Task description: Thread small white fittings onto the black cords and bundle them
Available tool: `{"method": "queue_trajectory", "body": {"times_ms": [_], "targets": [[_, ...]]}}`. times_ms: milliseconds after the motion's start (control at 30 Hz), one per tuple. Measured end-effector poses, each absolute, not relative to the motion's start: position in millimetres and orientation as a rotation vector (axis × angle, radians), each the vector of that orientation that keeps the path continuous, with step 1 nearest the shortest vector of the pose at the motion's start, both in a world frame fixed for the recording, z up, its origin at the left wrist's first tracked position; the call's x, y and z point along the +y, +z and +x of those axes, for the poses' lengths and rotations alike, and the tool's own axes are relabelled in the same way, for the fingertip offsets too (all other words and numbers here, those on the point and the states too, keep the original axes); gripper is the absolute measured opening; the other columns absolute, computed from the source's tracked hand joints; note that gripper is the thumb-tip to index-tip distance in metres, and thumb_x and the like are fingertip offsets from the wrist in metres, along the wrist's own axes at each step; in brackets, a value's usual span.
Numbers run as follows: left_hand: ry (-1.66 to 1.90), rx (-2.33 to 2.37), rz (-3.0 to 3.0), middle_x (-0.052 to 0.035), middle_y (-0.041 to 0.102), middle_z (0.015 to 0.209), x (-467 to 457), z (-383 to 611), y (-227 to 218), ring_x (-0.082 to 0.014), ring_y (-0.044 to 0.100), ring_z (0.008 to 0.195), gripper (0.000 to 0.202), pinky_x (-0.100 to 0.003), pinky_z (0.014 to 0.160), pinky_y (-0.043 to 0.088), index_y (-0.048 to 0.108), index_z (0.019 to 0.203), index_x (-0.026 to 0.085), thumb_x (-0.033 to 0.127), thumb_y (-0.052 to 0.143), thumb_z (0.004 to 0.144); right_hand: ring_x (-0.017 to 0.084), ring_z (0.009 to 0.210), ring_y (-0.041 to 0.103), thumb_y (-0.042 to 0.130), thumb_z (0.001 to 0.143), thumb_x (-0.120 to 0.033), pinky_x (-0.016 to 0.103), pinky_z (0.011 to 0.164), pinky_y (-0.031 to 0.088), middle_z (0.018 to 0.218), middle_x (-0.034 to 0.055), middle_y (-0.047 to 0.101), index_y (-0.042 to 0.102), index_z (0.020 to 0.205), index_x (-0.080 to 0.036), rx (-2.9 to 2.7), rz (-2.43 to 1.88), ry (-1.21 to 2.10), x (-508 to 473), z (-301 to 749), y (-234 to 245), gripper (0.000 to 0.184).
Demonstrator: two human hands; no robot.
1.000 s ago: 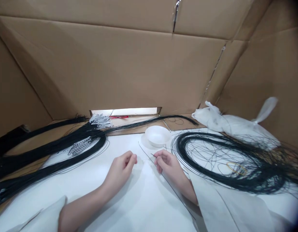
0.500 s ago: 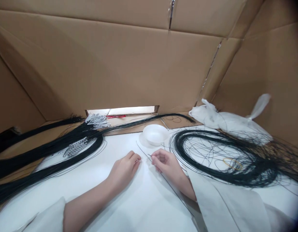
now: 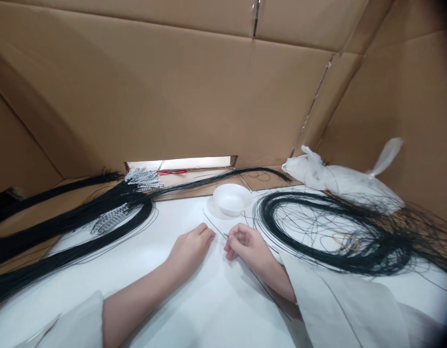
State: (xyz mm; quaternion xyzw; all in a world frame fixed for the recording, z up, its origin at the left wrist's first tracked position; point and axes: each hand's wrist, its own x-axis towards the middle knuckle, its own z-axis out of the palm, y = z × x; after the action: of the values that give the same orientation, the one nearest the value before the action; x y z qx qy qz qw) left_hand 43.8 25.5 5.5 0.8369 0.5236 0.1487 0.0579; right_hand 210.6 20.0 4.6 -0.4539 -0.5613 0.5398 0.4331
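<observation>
My left hand [image 3: 189, 249] rests on the white table [image 3: 209, 309] with its fingers curled together, fingertips beside a thin black cord [image 3: 212, 224]. Close to its right, my right hand [image 3: 245, 244] pinches that same black cord, which runs back under my right forearm. The two hands nearly touch. Just beyond them stands a small white bowl [image 3: 232, 198]; what is in it cannot be made out.
A loose coil of black cords [image 3: 328, 227] lies to the right with a yellow rubber band [image 3: 344, 240] on it. Long black cord bundles [image 3: 71, 232] with silver-tipped ends [image 3: 143, 178] stretch across the left. A white plastic bag [image 3: 339, 179] sits back right. Cardboard walls [image 3: 172, 96] enclose the table.
My left hand has slid right toward my right hand, closing the gap between them. The right hand has shifted slightly left, still pinching the cord.
</observation>
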Motion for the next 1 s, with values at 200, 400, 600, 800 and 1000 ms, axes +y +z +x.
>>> {"method": "queue_trajectory", "body": {"times_ms": [200, 400, 600, 800, 1000], "targets": [[0.451, 1.588, 2.532, -0.0035, 0.059, 0.093, 26, 45, 5, -0.0173, 0.061, 0.080, 0.027, -0.027, 0.064, 0.044, 0.058, 0.094, 0.020, 0.023, 0.032, 0.090, 0.008, 0.043, 0.053, 0.052, 0.075, -0.021, 0.021, 0.046, 0.042, 0.056, -0.0011, 0.059, 0.050, 0.078, -0.014, -1.417, -1.111, 1.385, 23, 211, 2, 0.007], [0.473, 1.597, 2.503, -0.0043, 0.059, 0.090, 25, 43, 3, -0.0165, 0.059, 0.076, 0.025, -0.026, 0.062, 0.041, 0.057, 0.089, 0.019, 0.020, 0.033, 0.088, 0.008, 0.043, 0.053, 0.053, 0.075, -0.018, 0.020, 0.046, 0.041, 0.060, 0.0007, 0.061, 0.049, 0.076, -0.014, -1.423, -1.089, 1.438, 21, 211, 0, 0.006], [0.902, 1.432, 1.828, -0.0012, 0.058, 0.074, 7, 44, 11, -0.0120, 0.051, 0.062, 0.017, -0.023, 0.058, 0.039, 0.058, 0.081, 0.017, 0.026, 0.044, 0.083, 0.008, 0.046, 0.054, 0.052, 0.077, -0.018, 0.019, 0.048, 0.043, 0.062, 0.0011, 0.061, 0.050, 0.074, -0.014, -1.473, -0.990, 1.513, 12, 210, 3, 0.006], [0.990, 1.169, 1.157, 0.0023, 0.052, 0.062, -4, 52, 13, -0.0067, 0.044, 0.050, 0.010, -0.019, 0.051, 0.035, 0.057, 0.078, 0.013, 0.022, 0.053, 0.076, 0.008, 0.051, 0.054, 0.050, 0.076, -0.011, 0.020, 0.051, 0.042, 0.063, -0.0003, 0.059, 0.050, 0.074, -0.015, -1.618, -0.977, 1.470, 10, 210, -1, 0.004], [0.950, 1.055, 1.056, 0.0010, 0.052, 0.060, -4, 55, 12, -0.0073, 0.045, 0.051, 0.009, -0.020, 0.050, 0.035, 0.057, 0.076, 0.012, 0.021, 0.055, 0.075, 0.010, 0.052, 0.053, 0.049, 0.076, -0.011, 0.021, 0.051, 0.041, 0.062, 0.0001, 0.059, 0.049, 0.076, -0.016, -1.708, -1.005, 1.380, 8, 211, -2, 0.005]]}}
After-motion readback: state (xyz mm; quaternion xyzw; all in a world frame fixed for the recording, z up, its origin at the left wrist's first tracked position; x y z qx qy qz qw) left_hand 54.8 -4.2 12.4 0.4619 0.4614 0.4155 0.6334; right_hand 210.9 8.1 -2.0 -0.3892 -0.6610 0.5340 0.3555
